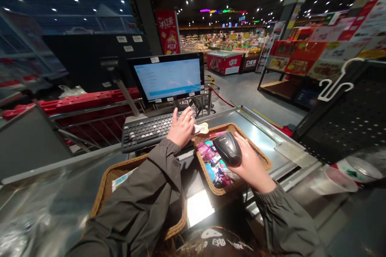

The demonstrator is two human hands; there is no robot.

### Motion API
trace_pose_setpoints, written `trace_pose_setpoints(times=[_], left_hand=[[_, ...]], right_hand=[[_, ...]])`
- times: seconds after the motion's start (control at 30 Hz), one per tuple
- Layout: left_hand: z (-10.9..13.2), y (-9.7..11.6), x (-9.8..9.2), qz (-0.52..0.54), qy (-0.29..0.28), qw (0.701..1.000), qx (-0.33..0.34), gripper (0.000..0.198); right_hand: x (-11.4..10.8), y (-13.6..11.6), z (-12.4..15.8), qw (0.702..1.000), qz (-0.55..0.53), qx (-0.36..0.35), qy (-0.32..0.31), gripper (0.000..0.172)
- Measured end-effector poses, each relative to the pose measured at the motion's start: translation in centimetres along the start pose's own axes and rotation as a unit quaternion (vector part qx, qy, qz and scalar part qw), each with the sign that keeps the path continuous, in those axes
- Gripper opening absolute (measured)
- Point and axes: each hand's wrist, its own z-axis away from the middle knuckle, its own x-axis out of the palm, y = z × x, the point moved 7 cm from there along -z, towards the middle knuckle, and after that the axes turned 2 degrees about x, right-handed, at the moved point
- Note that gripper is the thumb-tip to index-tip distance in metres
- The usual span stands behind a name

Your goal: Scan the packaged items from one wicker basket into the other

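Note:
My left hand [181, 127] is over the right end of a black keyboard [147, 130], fingers stretched toward the keys. A small white-and-yellow packet [202, 128] sticks out on its thumb side, apparently held against the palm; its kind is unclear. My right hand [251, 164] is wrapped around a black handheld barcode scanner [227, 148], its rounded top facing up. Under the scanner sits a wicker basket [267, 160] full of small colourful packets [211, 160]. A second wicker basket [101, 186], partly behind my left sleeve, has a white-and-blue item [122, 179] in it.
A lit monitor [170, 76] stands behind the keyboard on the metal counter [259, 128]. Plastic cups [337, 178] are at the right, below a white hanger [337, 82] on a black perforated panel. Red shopping carts [87, 104] line the left side.

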Motion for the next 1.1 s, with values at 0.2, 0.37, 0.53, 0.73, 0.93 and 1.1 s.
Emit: trace_pose_setpoints(times=[0.2, 0.37, 0.53, 0.73, 0.93, 1.1], left_hand=[[3.2, -3.0, -4.8, -0.044, 0.049, 0.996, -0.056, 0.027], [5.6, -4.6, -6.8, -0.063, 0.05, 0.993, -0.091, 0.023], [7.6, -5.5, -7.5, -0.073, 0.043, 0.99, -0.115, 0.022], [8.8, -6.0, -8.2, -0.09, 0.025, 0.987, -0.128, 0.023], [9.2, -6.3, -8.5, -0.09, 0.026, 0.987, -0.129, 0.023], [9.2, -6.3, -8.4, -0.094, 0.03, 0.987, -0.127, 0.022]], right_hand=[[2.2, -5.0, -1.9, 0.997, 0.011, -0.074, -0.036, 0.051], [4.5, -7.8, -3.2, 0.992, 0.008, -0.109, -0.065, 0.053], [5.8, -9.8, -3.6, 0.99, -0.005, -0.122, -0.07, 0.049], [6.6, -11.2, -3.7, 0.988, -0.017, -0.121, -0.093, 0.053], [6.8, -11.6, -3.6, 0.988, -0.014, -0.12, -0.097, 0.055], [6.6, -11.6, -3.4, 0.988, -0.015, -0.127, -0.087, 0.054]])
